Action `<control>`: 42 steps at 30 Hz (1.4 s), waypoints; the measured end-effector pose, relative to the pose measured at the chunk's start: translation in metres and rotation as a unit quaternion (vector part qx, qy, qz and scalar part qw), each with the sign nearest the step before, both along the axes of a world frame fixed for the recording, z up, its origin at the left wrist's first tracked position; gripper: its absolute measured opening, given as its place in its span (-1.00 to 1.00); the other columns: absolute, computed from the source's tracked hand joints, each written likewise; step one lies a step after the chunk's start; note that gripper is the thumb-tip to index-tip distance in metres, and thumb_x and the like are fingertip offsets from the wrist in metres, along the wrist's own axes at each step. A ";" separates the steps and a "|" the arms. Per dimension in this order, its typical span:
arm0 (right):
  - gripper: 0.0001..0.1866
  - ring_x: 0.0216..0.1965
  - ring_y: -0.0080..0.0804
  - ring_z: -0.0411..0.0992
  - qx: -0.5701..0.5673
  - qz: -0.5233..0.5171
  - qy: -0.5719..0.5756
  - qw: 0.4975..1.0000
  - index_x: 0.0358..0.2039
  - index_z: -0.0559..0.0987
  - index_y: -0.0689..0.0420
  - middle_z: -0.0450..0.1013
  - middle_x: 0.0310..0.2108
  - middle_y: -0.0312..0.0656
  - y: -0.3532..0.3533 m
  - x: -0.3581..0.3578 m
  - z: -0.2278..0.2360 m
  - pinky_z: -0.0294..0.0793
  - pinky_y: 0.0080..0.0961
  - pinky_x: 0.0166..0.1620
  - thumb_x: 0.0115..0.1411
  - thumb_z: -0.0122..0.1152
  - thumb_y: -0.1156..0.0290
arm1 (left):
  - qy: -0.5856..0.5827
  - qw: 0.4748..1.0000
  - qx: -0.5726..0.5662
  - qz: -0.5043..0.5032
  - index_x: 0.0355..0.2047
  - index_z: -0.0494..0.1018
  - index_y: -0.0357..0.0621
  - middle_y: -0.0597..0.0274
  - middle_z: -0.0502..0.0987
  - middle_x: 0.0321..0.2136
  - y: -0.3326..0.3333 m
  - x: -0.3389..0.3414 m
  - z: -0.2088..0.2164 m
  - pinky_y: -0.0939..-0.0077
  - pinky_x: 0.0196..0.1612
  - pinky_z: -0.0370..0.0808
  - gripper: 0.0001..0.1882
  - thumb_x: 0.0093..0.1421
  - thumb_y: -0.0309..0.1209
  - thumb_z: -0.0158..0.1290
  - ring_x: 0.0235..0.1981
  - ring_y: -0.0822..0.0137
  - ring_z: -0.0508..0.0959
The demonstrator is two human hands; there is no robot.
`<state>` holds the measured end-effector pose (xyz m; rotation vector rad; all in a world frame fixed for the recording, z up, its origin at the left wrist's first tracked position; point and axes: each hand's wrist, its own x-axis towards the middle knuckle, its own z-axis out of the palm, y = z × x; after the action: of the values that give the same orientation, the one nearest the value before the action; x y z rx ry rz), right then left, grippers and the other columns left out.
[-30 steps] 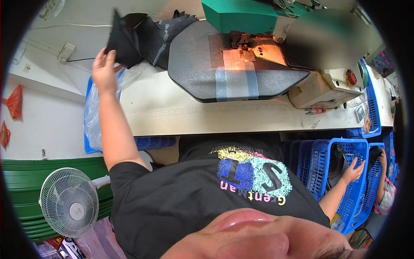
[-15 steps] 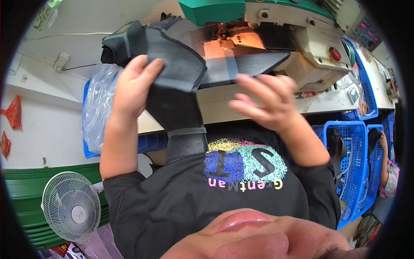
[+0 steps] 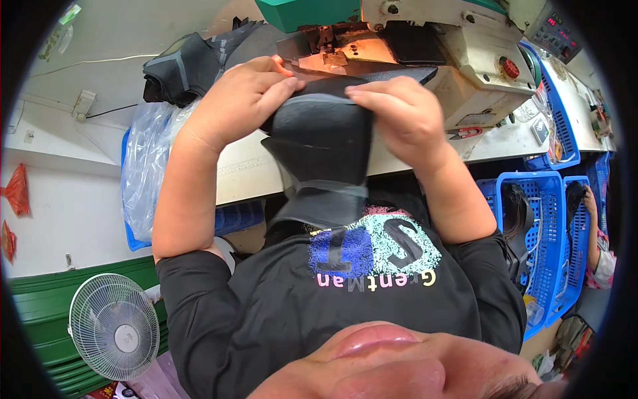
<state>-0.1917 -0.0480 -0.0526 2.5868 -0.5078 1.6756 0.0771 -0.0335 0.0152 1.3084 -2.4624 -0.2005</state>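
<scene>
My left hand [image 3: 242,103] pinches the left part of a black leather-like panel [image 3: 322,126] with a pale grey band across it. My right hand [image 3: 405,120] has thumb and fingers closed on the panel's right upper edge. From there the piece hangs over the table edge, and a lower black section [image 3: 325,199] with a grey strip reaches down in front of my shirt. Just beyond my hands is a green and cream machine [image 3: 452,60], its work area lit orange. Another dark piece [image 3: 419,74] lies by the machine, partly hidden behind my right hand.
A pile of black pieces [image 3: 179,70] lies on the table at far left, above a clear plastic bag [image 3: 149,166] in a blue crate. Red-handled snips [image 3: 466,133] lie right of my hand. Blue baskets [image 3: 531,176] stand at right, near another person's arm [image 3: 591,219]. A fan [image 3: 114,322] stands lower left.
My left hand has moved right with the black panel, bringing it in front of the machine. My right hand, empty and spread before, has closed on the panel's edge.
</scene>
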 end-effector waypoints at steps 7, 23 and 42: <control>-0.63 -0.17 -0.06 0.54 -0.029 -0.043 0.014 0.999 -0.18 0.66 0.15 0.57 -0.13 -0.10 0.011 -0.026 -0.019 0.58 -0.19 -0.02 -0.09 0.28 0.57 | 0.010 0.987 -0.132 0.095 -0.08 0.63 -0.13 0.10 0.61 -0.15 0.017 -0.043 -0.018 0.26 -0.07 0.54 -0.68 0.20 -0.28 0.24 -0.14 0.03 0.60; -0.61 -0.10 -0.06 0.57 0.060 -0.027 0.031 0.997 -0.08 0.69 0.08 0.59 -0.11 -0.02 0.003 -0.033 -0.003 0.54 -0.08 0.12 0.01 0.26 0.52 | -0.022 0.977 -0.181 0.109 -0.05 0.62 -0.17 0.08 0.59 -0.09 -0.002 -0.045 -0.024 0.28 -0.04 0.54 -0.60 0.16 -0.22 0.28 -0.15 0.04 0.60; -0.65 -0.06 0.01 0.56 0.095 -0.005 0.052 0.994 -0.15 0.66 0.20 0.59 -0.16 -0.06 -0.004 -0.033 -0.007 0.50 -0.11 0.20 -0.02 0.24 0.60 | -0.098 0.965 -0.165 0.177 -0.11 0.63 -0.17 0.06 0.67 -0.14 -0.004 -0.054 -0.020 0.16 0.20 0.36 -0.58 0.23 -0.08 0.21 -0.10 0.04 0.64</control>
<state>-0.2248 -0.0515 -0.0593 2.7785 -0.7052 1.5481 0.0229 -0.0380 -0.0050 1.6400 -2.2308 0.4273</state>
